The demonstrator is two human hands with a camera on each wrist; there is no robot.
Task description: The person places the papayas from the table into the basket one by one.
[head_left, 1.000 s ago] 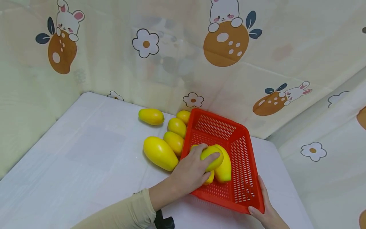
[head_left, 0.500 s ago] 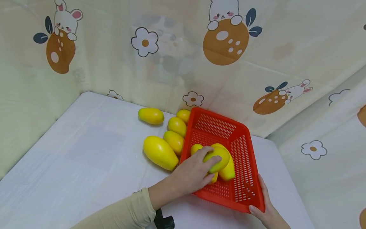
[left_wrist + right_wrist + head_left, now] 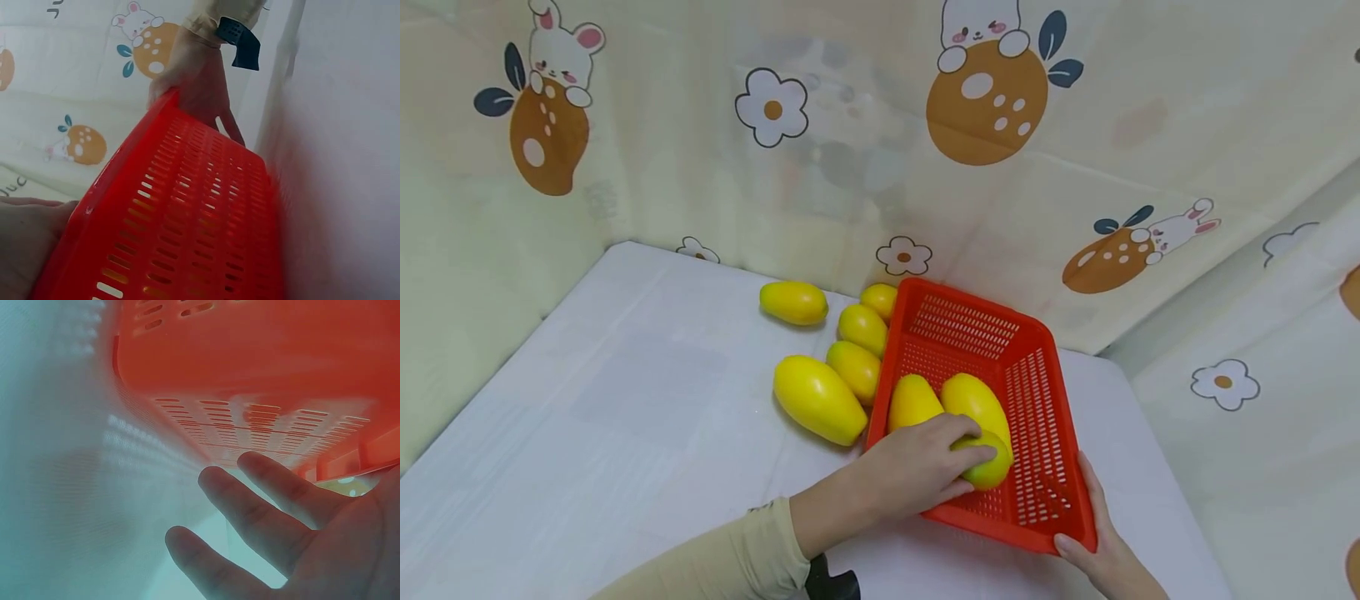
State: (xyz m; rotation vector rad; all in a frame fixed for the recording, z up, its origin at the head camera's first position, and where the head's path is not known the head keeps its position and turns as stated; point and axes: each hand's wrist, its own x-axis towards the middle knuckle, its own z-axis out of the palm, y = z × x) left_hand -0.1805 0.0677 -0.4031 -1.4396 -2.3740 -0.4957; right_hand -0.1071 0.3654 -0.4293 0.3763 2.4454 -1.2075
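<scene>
The right hand (image 3: 1101, 550) is gripping the near right corner of the red basket (image 3: 992, 531), thumb on the rim, fingers along the outer side. Inside the basket, the left hand (image 3: 913, 468) is curling its fingers round a greenish-yellow mango (image 3: 988, 471). Just beyond, two yellow mangoes (image 3: 916, 402) are lying in the basket. Left of it, five other mangoes (image 3: 820, 400) are resting on the worktop (image 3: 655, 400). A printed curtain (image 3: 850, 183) is hanging behind.

Basket (image 3: 1037, 425) red, fruits (image 3: 820, 400) yellow with green tinges. Backdrop (image 3: 850, 196) cream, printed with white flowers (image 3: 771, 108), white rabbits (image 3: 567, 58).
</scene>
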